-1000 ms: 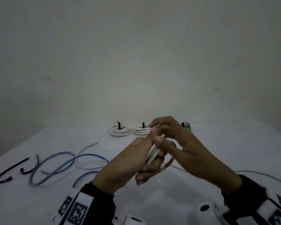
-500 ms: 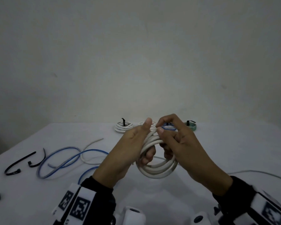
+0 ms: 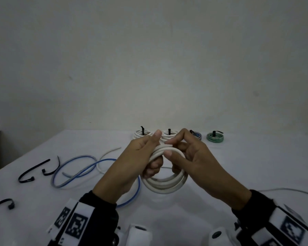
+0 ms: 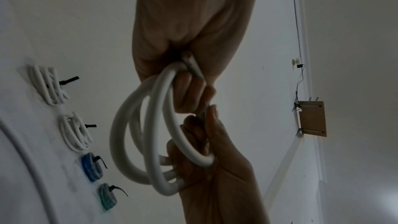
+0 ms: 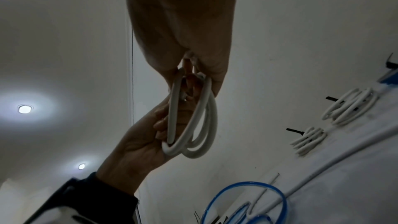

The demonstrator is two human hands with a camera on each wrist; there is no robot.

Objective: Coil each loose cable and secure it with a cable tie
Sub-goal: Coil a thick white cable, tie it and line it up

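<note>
While both hands [image 3: 164,157] pinch the white cable coil [image 3: 165,183] above the worktop [image 3: 238,166], we keep its loops together, ready for a black cable tie [image 3: 32,170].

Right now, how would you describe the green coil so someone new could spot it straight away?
Look to the far edge of the white table, where four tied coils sit in a row by the wall. The green coil is the rightmost, next to the blue coil. It is the only green one, with a black cable tie sticking out.
</note>
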